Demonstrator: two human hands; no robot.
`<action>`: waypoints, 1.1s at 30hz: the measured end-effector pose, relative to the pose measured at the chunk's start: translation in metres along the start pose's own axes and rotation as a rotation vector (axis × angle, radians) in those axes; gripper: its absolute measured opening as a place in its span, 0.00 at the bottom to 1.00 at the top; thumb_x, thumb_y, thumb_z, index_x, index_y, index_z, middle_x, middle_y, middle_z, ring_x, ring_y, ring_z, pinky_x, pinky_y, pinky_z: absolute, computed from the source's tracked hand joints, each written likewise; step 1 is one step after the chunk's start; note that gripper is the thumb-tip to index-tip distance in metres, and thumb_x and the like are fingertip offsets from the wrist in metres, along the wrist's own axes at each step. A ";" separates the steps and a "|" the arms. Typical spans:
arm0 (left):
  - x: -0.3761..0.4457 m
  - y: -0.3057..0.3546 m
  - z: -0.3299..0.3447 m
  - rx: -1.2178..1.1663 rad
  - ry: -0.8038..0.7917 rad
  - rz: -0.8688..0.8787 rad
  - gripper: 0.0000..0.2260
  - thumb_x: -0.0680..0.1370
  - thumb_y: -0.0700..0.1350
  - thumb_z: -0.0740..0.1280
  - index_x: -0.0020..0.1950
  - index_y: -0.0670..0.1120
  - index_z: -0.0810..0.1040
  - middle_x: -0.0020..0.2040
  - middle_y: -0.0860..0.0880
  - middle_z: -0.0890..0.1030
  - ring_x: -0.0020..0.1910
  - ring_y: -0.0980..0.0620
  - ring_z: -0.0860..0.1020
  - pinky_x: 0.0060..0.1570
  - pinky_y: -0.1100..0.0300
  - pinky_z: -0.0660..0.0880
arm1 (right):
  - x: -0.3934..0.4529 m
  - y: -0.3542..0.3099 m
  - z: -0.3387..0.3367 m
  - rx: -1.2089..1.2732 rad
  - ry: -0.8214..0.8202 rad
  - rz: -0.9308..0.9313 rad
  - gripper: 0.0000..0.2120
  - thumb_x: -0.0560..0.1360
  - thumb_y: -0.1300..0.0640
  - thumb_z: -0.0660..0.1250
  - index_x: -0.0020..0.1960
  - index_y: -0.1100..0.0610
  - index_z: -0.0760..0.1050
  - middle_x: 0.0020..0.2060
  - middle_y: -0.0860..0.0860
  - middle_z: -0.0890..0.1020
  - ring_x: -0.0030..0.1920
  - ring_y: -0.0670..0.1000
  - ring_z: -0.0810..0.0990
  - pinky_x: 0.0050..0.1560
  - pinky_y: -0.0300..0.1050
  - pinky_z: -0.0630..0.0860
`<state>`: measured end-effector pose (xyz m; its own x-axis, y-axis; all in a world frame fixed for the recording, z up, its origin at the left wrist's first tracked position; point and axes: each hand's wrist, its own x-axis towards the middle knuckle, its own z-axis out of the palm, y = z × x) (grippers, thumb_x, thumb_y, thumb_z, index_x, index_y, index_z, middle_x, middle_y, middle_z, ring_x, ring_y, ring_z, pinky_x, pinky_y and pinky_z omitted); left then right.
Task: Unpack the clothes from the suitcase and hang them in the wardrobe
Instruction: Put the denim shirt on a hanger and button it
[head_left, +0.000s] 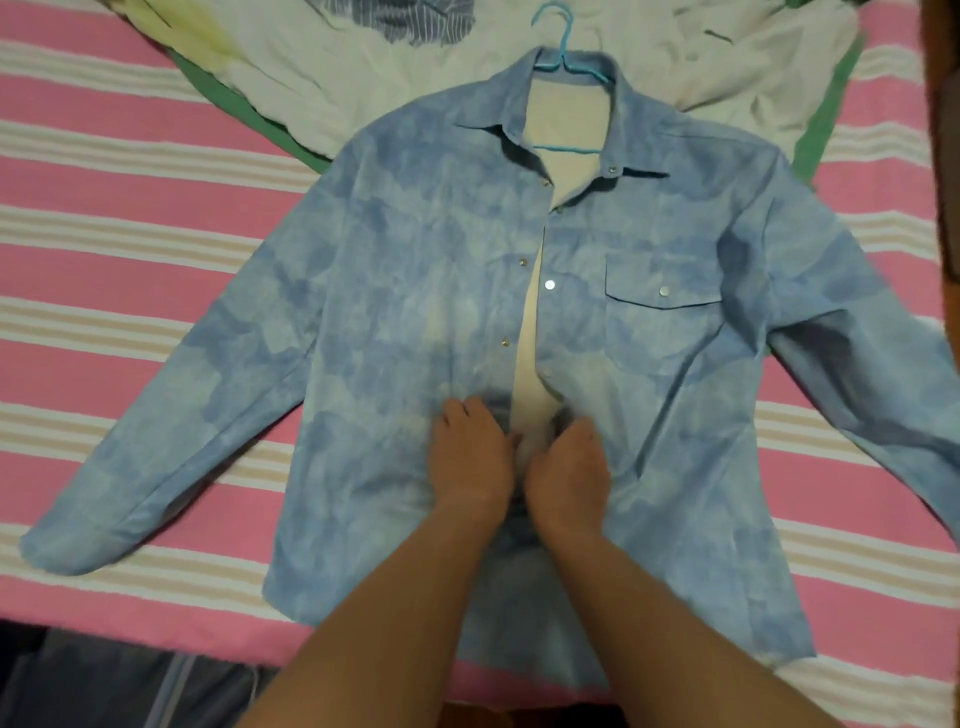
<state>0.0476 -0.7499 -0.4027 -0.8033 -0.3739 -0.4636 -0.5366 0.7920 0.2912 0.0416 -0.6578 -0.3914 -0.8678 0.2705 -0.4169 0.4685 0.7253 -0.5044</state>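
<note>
So the blue shirt (415, 291) is spread flat on the pink striped bedspread (130, 218), sleeves out, with a blue hanger (558, 57) in the collar at the far end. Left hand (470, 457) and right hand (569, 473) both look like they're pinching the front edges near the hem; fingers curled, bit blurry.

Both bare forearms reach forward from the lower edge of the view and converge toward the centre. The left hand (470, 457) and the right hand (569, 470) lie side by side, backs up, nearly touching at the thumbs. The fingers of each hand curl downward and inward toward the gap between the hands, their tips hidden from the camera.
</note>
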 end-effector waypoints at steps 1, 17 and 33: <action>0.001 0.002 0.005 0.001 0.020 -0.014 0.20 0.80 0.55 0.67 0.62 0.41 0.74 0.62 0.41 0.73 0.62 0.41 0.73 0.60 0.51 0.70 | -0.002 0.006 -0.003 0.054 -0.013 -0.014 0.10 0.77 0.54 0.68 0.54 0.59 0.76 0.50 0.57 0.82 0.53 0.59 0.80 0.48 0.48 0.69; -0.034 0.013 -0.038 -0.797 0.081 -0.344 0.13 0.72 0.37 0.75 0.44 0.50 0.73 0.35 0.51 0.72 0.33 0.52 0.72 0.41 0.51 0.77 | -0.026 -0.016 -0.038 0.615 -0.200 0.181 0.05 0.73 0.63 0.73 0.40 0.55 0.79 0.33 0.47 0.81 0.33 0.41 0.77 0.36 0.35 0.73; -0.038 -0.003 -0.052 -0.983 -0.162 -0.265 0.05 0.80 0.38 0.70 0.51 0.43 0.86 0.46 0.47 0.87 0.48 0.49 0.86 0.59 0.48 0.80 | -0.027 -0.030 -0.032 0.734 -0.253 0.266 0.12 0.74 0.66 0.72 0.39 0.50 0.82 0.35 0.47 0.85 0.37 0.44 0.84 0.41 0.36 0.79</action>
<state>0.0664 -0.7636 -0.3424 -0.6232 -0.3521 -0.6983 -0.7239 -0.0782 0.6855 0.0452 -0.6668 -0.3411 -0.6900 0.1605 -0.7057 0.7185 0.0344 -0.6947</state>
